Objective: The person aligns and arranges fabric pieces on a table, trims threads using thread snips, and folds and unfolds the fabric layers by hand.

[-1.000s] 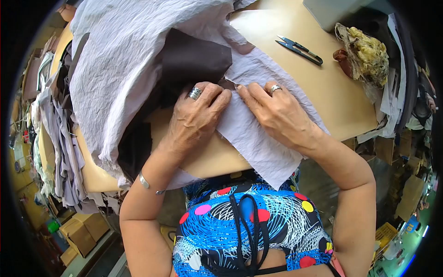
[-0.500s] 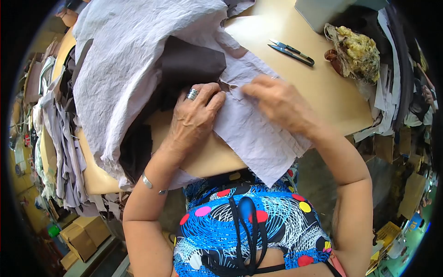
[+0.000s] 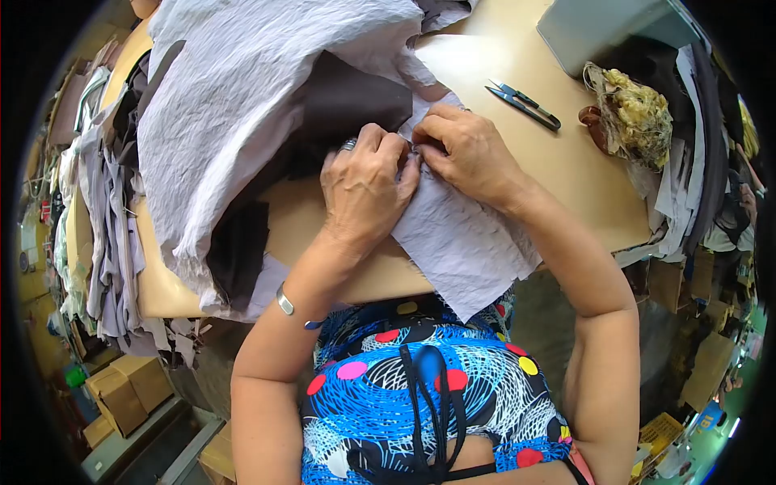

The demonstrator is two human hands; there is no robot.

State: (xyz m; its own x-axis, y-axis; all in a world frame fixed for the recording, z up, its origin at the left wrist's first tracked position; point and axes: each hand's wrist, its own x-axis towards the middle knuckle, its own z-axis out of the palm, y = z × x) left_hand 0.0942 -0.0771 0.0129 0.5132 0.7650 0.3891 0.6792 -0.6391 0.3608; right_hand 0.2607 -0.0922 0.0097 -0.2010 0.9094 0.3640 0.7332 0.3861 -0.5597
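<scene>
Pale lilac wrinkled fabric (image 3: 234, 105) spreads over the table, with a dark brown piece (image 3: 356, 95) lying in its fold. My left hand (image 3: 368, 182) has its fingers closed on the fabric's edge, just below the dark piece. Close to its right, my right hand (image 3: 469, 153) is pinched at the same edge, the fingertips of both hands nearly touching. What lies between the fingertips is too small to make out. A lilac flap (image 3: 465, 250) hangs from under the hands over the table's front edge.
Black thread snips (image 3: 524, 107) lie on the tan table (image 3: 582, 178) at the right. Beyond them are a tangled yellow thread bundle (image 3: 638, 113) and a grey bin (image 3: 606, 32). Fabric strips (image 3: 109, 226) hang off the left side; cardboard boxes (image 3: 133, 388) stand below.
My right hand lifted off the fabric's edge, then came back to it with fingers curled. My left hand has shifted right and turned towards it, its thumb now showing.
</scene>
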